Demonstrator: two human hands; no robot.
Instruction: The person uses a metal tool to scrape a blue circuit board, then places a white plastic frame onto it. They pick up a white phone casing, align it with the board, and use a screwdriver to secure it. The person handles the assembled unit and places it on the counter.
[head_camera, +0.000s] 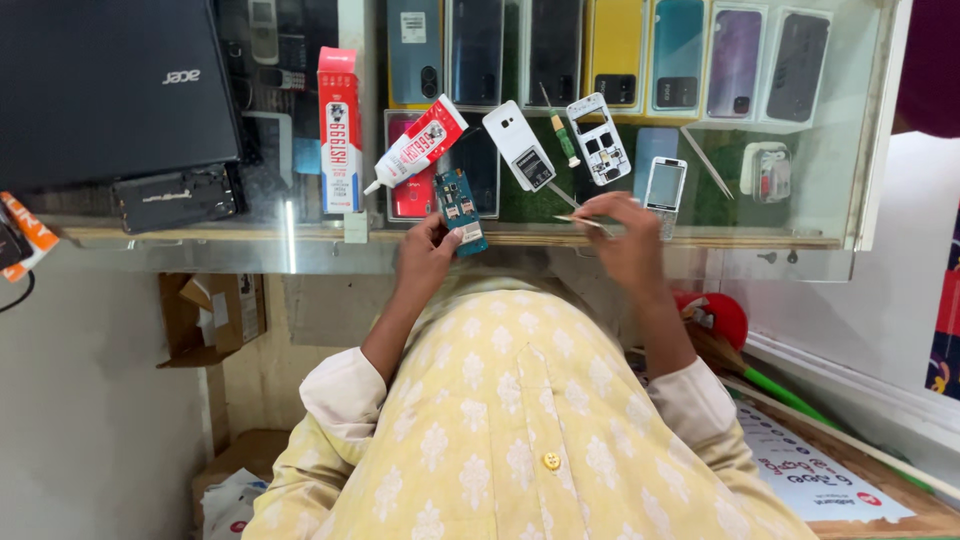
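Holding a small teal circuit board (461, 212) between thumb and fingers, the left hand (428, 250) keeps it just above the near edge of the glass desk (300, 235). The right hand (625, 235) is pinched narrow around a thin metal tool, probably tweezers (583, 221), whose tip points toward the board but stays a little apart from it.

As a judgement, the phone is well into being taken apart: its white back cover with a battery (520, 146) and its white frame (599, 138) lie beyond the right hand's fingers, a small keypad phone front (664, 185) lies just beyond that hand, and a green-handled screwdriver (563, 135) rests between the two white parts. Work on the board itself looks unfinished, and nothing has gone back together.

The board's long axis runs away from the person, leaning slightly, with its far end toward a red-and-white glue tube (418, 143) beyond the left hand.
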